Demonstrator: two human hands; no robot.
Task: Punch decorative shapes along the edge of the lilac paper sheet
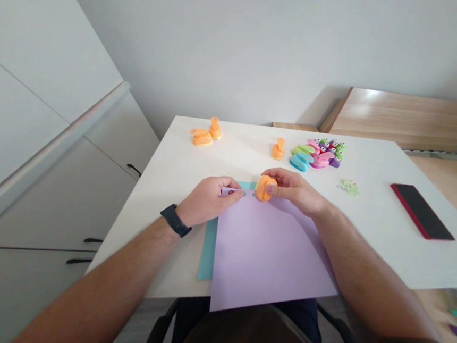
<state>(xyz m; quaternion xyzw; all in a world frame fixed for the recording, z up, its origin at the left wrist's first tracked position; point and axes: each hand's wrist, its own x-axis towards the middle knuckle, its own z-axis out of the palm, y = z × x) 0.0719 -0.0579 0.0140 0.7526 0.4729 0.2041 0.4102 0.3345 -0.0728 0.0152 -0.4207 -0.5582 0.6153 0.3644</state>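
A sheet of purple paper (269,250) lies over a teal sheet (207,252) at the front of the white table, its near edge hanging past the tabletop. My left hand (220,197) pinches the purple sheet's top left corner between thumb and fingers. At the same top edge, my right hand (291,187) grips an orange craft punch (264,188), thumb on its lever. The punch sits at the paper's edge; whether the paper is inside its slot I cannot tell. Small cut-outs showing teal appear in the purple paper between my hands.
Two orange punches (202,138) stand at the back left, another orange punch (278,148) at the back middle. Blue, green and pink punches (301,161) cluster beside several small coloured stampers (332,148). Pale green paper bits (349,187) and a black-and-red flat case (423,211) lie to the right.
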